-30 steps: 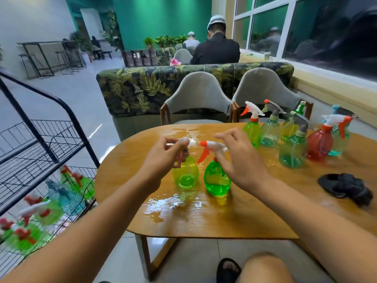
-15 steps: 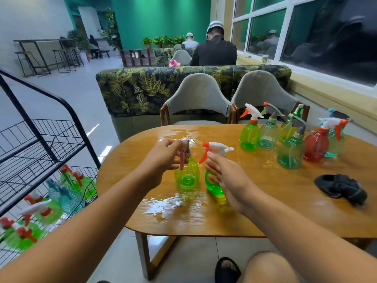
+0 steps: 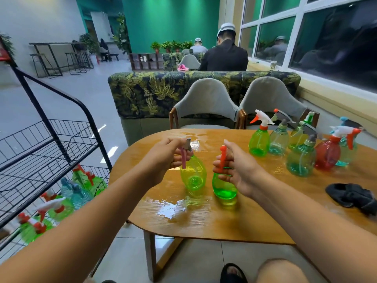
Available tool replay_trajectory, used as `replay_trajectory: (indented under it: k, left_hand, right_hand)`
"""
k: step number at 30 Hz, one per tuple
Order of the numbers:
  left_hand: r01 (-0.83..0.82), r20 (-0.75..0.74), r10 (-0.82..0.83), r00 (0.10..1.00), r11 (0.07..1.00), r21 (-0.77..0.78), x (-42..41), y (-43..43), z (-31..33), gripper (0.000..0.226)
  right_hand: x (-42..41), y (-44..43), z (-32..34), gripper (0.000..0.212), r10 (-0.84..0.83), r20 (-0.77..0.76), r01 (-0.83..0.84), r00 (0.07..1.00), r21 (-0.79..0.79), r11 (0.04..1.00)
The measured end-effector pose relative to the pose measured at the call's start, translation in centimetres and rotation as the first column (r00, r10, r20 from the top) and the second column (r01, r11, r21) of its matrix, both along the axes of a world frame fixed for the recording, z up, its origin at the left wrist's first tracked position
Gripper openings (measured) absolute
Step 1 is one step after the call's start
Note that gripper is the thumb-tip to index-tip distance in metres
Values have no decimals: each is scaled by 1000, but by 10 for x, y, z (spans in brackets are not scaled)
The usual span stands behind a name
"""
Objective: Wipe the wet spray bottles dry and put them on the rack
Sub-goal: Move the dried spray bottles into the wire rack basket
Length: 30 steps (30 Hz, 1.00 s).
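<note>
**Two wet btls in hand at table, one per hand**

L hand [image 3: 163, 158] was seen closed over the spray head of a yellow-green btl [image 3: 193, 176]. Fingers were curled close together round the head, w/ the pink trigger hanging out below them. Btl was tilted, base swung toward the camera, over the wooden table [image 3: 204, 227]; contact w/ the tabletop could not be told.

R hand [image 3: 238, 170] was wrapped round the neck of a green btl [image 3: 223, 186], fingers curled, orange trigger showing past them. That btl was held roughly upright, base at or just above the tabletop, just R of the first. The two btls were near each other but apart.

A puddle [image 3: 169, 207] was noted on the tabletop in front of both. A cluster of btls [image 3: 299, 158] was stood at the far R of the table, w/ a dark cloth [image 3: 353, 197] lying nearer, well apart from both hands.

Black wire rack [image 3: 51, 152] was set L of the table; shelved btls [image 3: 81, 188] were lying on its lower tier.
</note>
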<state>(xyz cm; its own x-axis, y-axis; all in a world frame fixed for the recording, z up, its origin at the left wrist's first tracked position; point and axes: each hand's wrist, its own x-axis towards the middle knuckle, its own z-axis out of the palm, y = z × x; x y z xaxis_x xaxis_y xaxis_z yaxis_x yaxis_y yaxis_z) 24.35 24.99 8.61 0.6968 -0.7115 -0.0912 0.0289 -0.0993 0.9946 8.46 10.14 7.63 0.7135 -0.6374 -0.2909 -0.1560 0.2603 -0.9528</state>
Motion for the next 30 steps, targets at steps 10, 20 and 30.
replay_trajectory:
  k: [10, 20, 30]
  left_hand:
    - [-160, 63, 161, 985, 987, -13, 82, 70, 50, 38]
    - [-377, 166, 385, 908, 923, -77, 200, 166, 120, 29]
    - [-604, 154, 607, 780, 794, -74, 354, 223, 109, 26]
  right_hand:
    - [78, 26, 48, 55, 288, -115, -304, 951, -164, 938]
    - [231, 111, 110, 54, 476, 34, -460, 879, -207, 863]
    - [378, 193, 129, 44, 507, 243, -449, 827, -258, 855]
